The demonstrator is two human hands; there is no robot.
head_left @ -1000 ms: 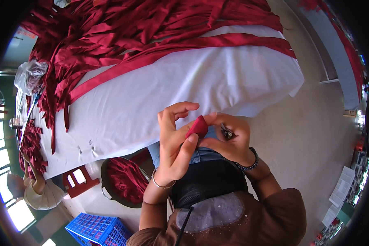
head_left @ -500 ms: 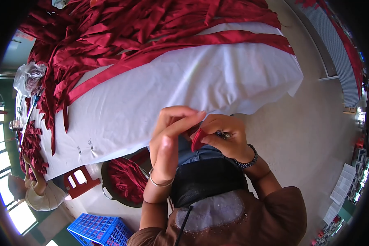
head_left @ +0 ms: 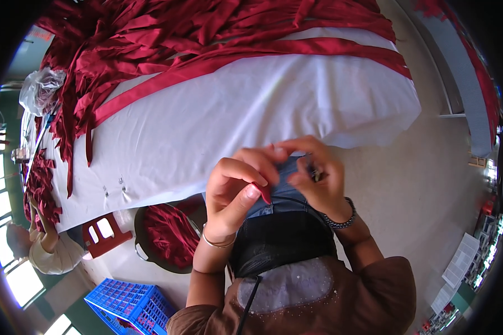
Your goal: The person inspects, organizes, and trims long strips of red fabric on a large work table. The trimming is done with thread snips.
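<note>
My left hand [head_left: 229, 195] pinches a small piece of dark red fabric [head_left: 264, 193] between thumb and fingers, in front of my waist. Close beside it is my right hand [head_left: 321, 178], its fingers bent and somewhat smeared by motion. A small dark metallic object [head_left: 317, 174] shows in the right palm, partly hidden by the fingers; its kind is not clear. The right fingertips reach over toward the left fingers. Beyond both hands lies a white-covered table [head_left: 235, 117] with a heap of long dark red fabric strips [head_left: 207, 28].
Left of me stands a dark tub [head_left: 142, 245] of red fabric, near a red plastic stool [head_left: 109, 237] and a blue crate [head_left: 131, 301]. Another person [head_left: 56, 251] is at the table's left end, by a clear plastic bag [head_left: 41, 92].
The red piece has passed from my right fingers to my left-hand pinch. My right hand has opened its thumb from its fingers and shifted slightly right.
</note>
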